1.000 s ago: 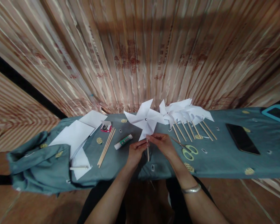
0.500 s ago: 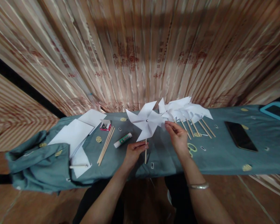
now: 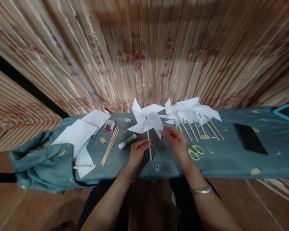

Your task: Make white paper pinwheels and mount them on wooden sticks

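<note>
A white paper pinwheel [image 3: 144, 123] with a shiny pin at its centre is held upright above the cloth-covered table. My left hand [image 3: 138, 150] is closed, pinching its wooden stick below the blades. At the pinwheel's lower right blade is my right hand [image 3: 175, 141], its thumb and fingers drawn together on the paper edge. Just right of it, several finished white pinwheels [image 3: 192, 112] lie overlapping, their sticks towards me. Beside my right wrist are scissors [image 3: 196, 151] with yellow-green handles, the blades partly hidden by the hand.
Left of my hands lie a glue stick [image 3: 127, 141], several wooden sticks [image 3: 110, 147] and a small open red box [image 3: 109, 126]. White paper sheets [image 3: 75, 136] are stacked farther left. A black phone [image 3: 250, 138] and a blue-framed device [image 3: 287, 113] are on the right.
The pinwheel's blades have turned about the pin, and the pinwheel has moved slightly left and up. My right hand has shifted left, uncovering more of the scissors.
</note>
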Motion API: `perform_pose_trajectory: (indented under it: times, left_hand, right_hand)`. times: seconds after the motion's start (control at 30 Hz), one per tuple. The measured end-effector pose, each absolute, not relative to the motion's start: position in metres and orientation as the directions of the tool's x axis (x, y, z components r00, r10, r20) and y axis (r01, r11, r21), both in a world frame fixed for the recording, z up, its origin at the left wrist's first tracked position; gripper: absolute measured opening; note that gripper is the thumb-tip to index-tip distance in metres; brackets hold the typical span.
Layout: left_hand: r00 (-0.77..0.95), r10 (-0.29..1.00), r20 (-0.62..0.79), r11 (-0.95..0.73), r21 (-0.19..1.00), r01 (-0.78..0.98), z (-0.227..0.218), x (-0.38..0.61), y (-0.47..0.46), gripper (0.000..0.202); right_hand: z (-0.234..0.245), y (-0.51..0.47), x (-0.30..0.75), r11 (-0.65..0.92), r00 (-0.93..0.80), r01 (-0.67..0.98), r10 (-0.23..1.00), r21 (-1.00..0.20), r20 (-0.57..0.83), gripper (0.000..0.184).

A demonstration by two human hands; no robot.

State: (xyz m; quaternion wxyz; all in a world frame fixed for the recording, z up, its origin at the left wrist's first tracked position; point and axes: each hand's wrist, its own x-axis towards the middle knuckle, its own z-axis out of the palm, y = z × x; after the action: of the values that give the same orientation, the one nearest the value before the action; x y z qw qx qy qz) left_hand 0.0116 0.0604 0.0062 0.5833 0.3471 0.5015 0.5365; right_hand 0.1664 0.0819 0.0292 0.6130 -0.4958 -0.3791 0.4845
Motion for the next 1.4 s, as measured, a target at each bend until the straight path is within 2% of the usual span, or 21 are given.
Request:
perform_pose_trajectory:
  times: [0.17,0.33,0.57,0.7,0.83,0.9,1.1,1.4]
  left_hand:
    - [-0.086,0.976,-0.202,0.168,0.941,-0.295,0.003,0.012,0.062,0.03]
    - [-0.092,0.98,-0.179,0.146,0.947,-0.288,0.001,0.014,0.063,0.028]
    - [-0.069,0.986,-0.152,0.128,0.955,-0.269,0.005,0.014,0.063,0.026]
    - [-0.058,0.983,-0.175,0.154,0.954,-0.257,0.01,0.01,0.061,0.03]
    - [-0.016,0.984,-0.176,0.168,0.961,-0.22,0.01,0.007,0.058,0.03]
    - [0.003,0.984,-0.177,0.174,0.966,-0.194,0.009,0.006,0.056,0.03]
    - [0.072,0.982,-0.177,0.186,0.972,-0.142,0.005,0.005,0.054,0.03]
    - [0.006,0.984,-0.18,0.179,0.971,-0.158,0.004,0.006,0.059,0.029]
  right_hand:
    - [0.032,0.076,0.156,-0.04,0.107,-0.276,0.992,-0.96,-0.072,0.043]
    - [0.032,0.072,0.145,-0.051,0.032,-0.265,0.998,-0.963,-0.062,0.037]
    - [0.031,0.065,0.14,0.108,0.0,0.088,0.994,-0.99,0.108,0.024]
    - [0.038,0.063,0.159,0.16,0.129,0.161,0.975,-0.974,0.181,0.029]
    - [0.036,0.069,0.19,0.182,0.399,0.076,0.895,-0.98,0.197,0.025]
    - [0.032,0.074,0.199,0.195,0.451,0.025,0.873,-0.981,0.185,0.03]
    - [0.026,0.089,0.195,0.207,0.372,-0.126,0.916,-0.97,0.147,0.035]
    - [0.023,0.085,0.183,0.101,0.297,-0.227,0.954,-0.969,0.03,0.026]
